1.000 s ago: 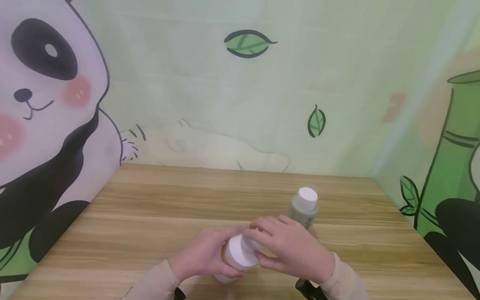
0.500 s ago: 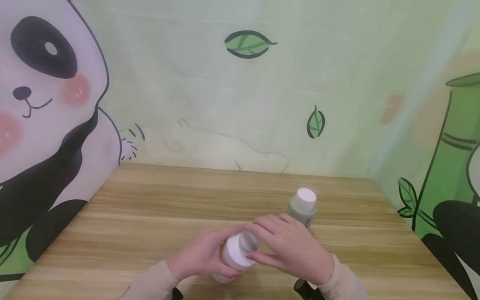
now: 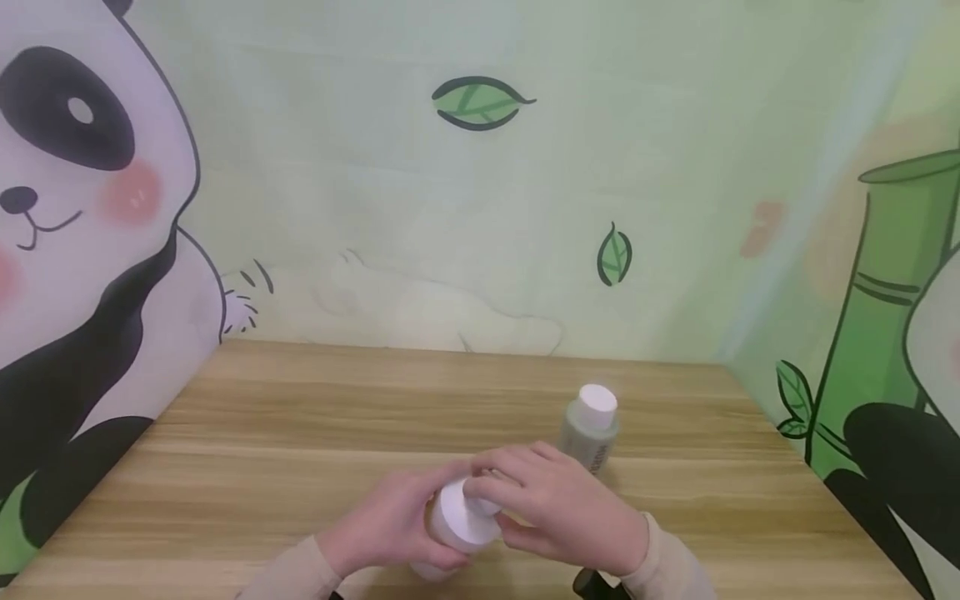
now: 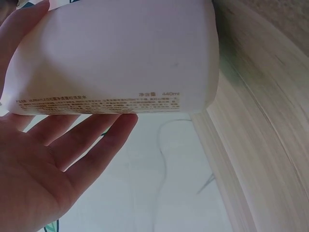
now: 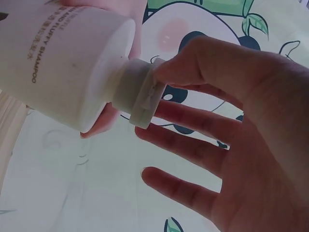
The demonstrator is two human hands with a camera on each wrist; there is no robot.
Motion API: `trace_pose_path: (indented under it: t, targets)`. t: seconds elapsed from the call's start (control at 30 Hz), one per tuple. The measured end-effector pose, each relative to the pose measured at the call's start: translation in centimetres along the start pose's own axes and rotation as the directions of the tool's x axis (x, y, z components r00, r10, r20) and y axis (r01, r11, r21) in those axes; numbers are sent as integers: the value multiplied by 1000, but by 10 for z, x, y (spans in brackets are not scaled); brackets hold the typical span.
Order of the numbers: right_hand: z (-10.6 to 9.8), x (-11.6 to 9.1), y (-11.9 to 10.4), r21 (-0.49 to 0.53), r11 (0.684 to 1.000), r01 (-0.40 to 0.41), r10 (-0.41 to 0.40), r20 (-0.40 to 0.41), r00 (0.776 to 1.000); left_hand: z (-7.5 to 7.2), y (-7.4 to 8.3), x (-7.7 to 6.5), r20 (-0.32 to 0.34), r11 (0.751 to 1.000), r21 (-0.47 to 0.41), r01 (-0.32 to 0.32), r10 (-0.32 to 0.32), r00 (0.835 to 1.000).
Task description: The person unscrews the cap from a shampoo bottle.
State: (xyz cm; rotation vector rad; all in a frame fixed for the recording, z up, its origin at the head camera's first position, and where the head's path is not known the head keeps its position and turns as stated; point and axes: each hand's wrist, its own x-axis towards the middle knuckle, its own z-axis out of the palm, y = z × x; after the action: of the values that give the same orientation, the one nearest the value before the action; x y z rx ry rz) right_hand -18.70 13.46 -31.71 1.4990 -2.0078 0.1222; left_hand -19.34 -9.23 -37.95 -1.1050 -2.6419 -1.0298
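Note:
A white shampoo bottle (image 3: 459, 523), printed as shampoo in the right wrist view, leans with its neck toward the right. My left hand (image 3: 386, 518) grips it round the body, thumb on one side and fingers on the other. The printed side of the bottle (image 4: 116, 63) fills the top of the left wrist view, its base close over the tabletop. My right hand (image 3: 558, 510) pinches the bottle's white cap (image 5: 137, 92) between thumb and fingers. In the right wrist view the thumb lies on the cap's rim, and the lowest finger extends away from it.
Behind my right hand a grey-green bottle (image 3: 588, 442) with a white cap (image 3: 597, 407) stands upright on the wooden table (image 3: 337, 400). A cloth backdrop (image 3: 360, 192) printed with pandas and leaves rises behind the table.
The right fingers spread off the cap half a second ago, showing more of it, and now close round it again. The left hand keeps its grip. The head view has shifted slightly.

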Motion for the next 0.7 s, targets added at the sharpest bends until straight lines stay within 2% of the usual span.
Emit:
trace_pose_path:
  t: [0.13,0.37,0.53,0.7]
  targets:
    - [0,2,2,-4,1000,15,-16,-1,1000,-2,-2,-1,5,1000,4,-1,1,1000]
    - [2,1,4,-53,991,-119,118,-15,993,-2,0,-1,4,999,28,-24,24,1000]
    - [5,1,4,-76,993,-91,88,-52,995,-3,1,-1,17,1000,23,-12,12,1000]
    - [4,2,3,-45,996,-72,71,-37,997,-4,1,-2,29,1000,-3,0,1,1000]
